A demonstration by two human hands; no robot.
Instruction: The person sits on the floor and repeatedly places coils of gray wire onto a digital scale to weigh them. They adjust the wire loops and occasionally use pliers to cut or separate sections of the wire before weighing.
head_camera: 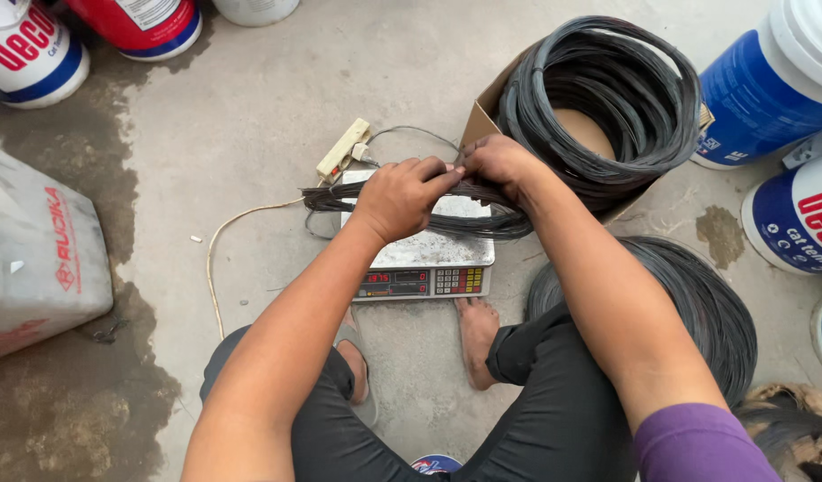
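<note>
**Wire bundle held over the scale**

The wire bundle (411,207) lies flattened across the back edge of the scale (426,259), its dark loops sticking out past the left and right sides of the steel pan. My left hand (400,198) sits on top of it near the middle, fingers curled down and closed round the strands. My right hand (498,163) meets it just beside, fingertips pinching the same strands where the two hands touch.

The scale stands on the concrete floor (250,116) between my feet, its display and keypad along the front edge facing me. Behind its back left corner lies a cream power strip (343,149) with a thin cord trailing off to the left.

Just past my right hand a cardboard box (482,120) holds a big coil of black wire (607,94). A second coil (696,303) lies on the floor by my right knee. Blue and white paint buckets (768,85) stand along the right side, red and white ones at the far left corner, and a grey sack (36,250) rests at the left.
</note>
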